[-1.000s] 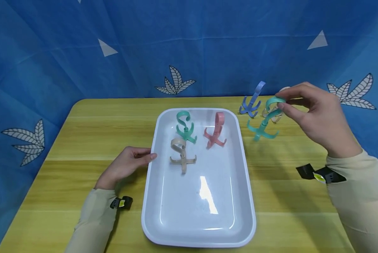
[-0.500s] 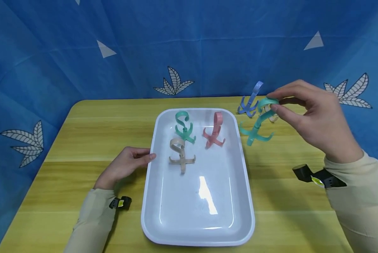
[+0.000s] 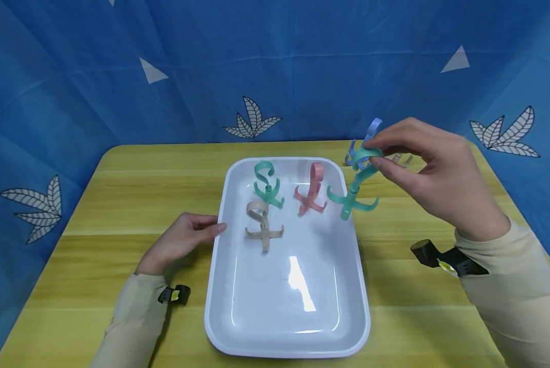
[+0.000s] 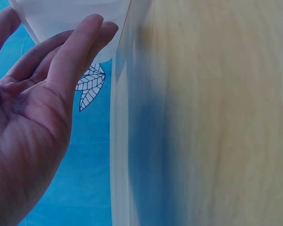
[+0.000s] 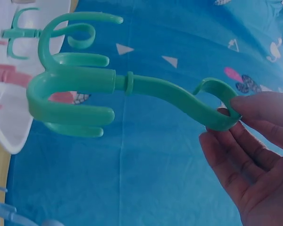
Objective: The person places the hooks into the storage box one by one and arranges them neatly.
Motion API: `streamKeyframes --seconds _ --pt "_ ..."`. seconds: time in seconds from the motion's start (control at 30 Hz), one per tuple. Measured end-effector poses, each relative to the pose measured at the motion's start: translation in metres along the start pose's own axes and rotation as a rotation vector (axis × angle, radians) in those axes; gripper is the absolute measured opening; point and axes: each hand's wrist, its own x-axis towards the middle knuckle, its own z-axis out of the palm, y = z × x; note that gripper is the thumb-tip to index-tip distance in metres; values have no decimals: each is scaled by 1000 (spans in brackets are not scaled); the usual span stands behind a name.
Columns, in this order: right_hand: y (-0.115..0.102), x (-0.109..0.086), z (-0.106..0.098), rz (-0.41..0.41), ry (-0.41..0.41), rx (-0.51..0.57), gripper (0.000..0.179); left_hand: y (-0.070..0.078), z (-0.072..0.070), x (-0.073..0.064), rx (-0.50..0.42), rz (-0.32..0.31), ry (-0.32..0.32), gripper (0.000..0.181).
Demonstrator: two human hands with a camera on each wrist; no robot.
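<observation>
My right hand (image 3: 433, 176) pinches the curled top of a green four-armed swivel hook (image 3: 352, 197) between thumb and fingers. The hook hangs with its arms down, over the right rim of the white tray (image 3: 286, 327). In the right wrist view the green hook (image 5: 165, 96) shows its whole stem and curved arms. Thumb over the edge and fingers outside, my left hand (image 3: 180, 243) grips the tray's left rim. In the tray stand another green hook (image 3: 269, 191), a pink hook (image 3: 311, 197) and a beige hook (image 3: 265, 230).
Behind my right hand, a blue hook (image 3: 372, 130) stands on the wooden table (image 3: 155, 189), partly covered by the held one. A beige hook (image 3: 401, 159) beside it is mostly hidden by the hand. A blue patterned cloth (image 3: 330, 82) hangs behind the table.
My right hand has carried the green hook leftward, from beside the tray to over its right rim. The left hand stays on the tray's rim.
</observation>
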Motion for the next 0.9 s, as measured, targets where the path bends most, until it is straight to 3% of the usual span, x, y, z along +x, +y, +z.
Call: streamKeyframes --seconds 0.47,0.9 --pt "-3 2 26 -154 -101 86 36 0 1 -2 -8 7 4 56" --pt "10 -10 49 -111 -197 123 33 -2 1 -1 -25 17 9 53"
